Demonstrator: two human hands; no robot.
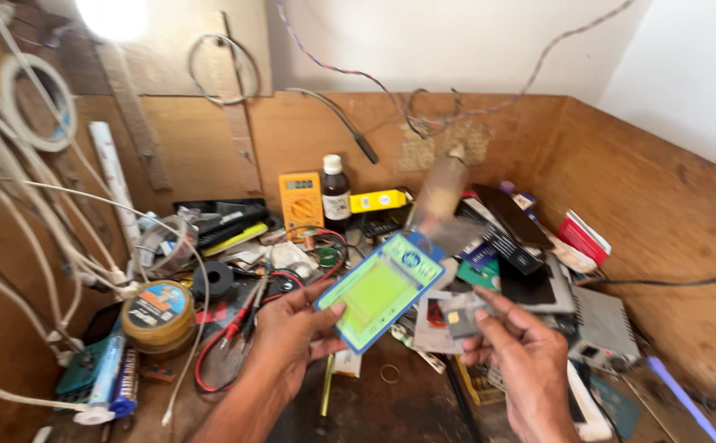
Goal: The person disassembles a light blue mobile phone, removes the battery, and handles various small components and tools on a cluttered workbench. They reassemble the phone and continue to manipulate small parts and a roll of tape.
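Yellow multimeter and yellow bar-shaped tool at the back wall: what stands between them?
A dark brown bottle with a white cap stands between the multimeter and the yellow tool, seen in the head view.

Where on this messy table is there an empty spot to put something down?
Bare dark tabletop shows between the left hand and right hand, near a small metal ring. Everywhere behind, around the yellow multimeter and brown bottle, is crowded.

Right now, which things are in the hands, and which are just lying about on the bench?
In hand:
left hand: blue-framed green card
right hand: small grey chip

Lying about:
yellow multimeter
dark bottle
round tin
red test leads
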